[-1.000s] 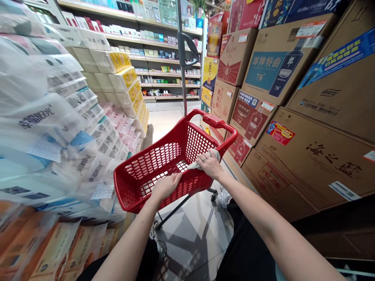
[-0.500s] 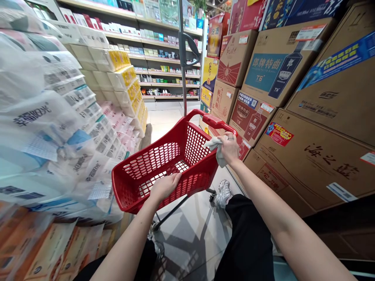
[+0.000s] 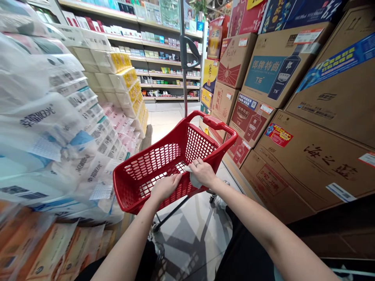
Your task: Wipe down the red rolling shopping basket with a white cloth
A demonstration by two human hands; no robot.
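We've got our left hand (image 3: 164, 186) gripping the near rim of the red basket (image 3: 137, 183), fingers curled over the edge. Right next to it, our right hand (image 3: 203, 172) is closed on a white cloth (image 3: 191, 176) and pressing it onto the same rim, so the two hands nearly touch. The basket sits tilted on its wheeled frame, with its handle (image 3: 215, 123) on the far side of our hands. Pretty tight aisle here: wrapped tissue packs (image 3: 58, 128) are stacked just left of the left hand, and cardboard boxes (image 3: 293, 128) pile up close on the right of the right hand. A grey pole (image 3: 184, 58) rises beyond the handle, with shelves (image 3: 164, 58) well behind it.
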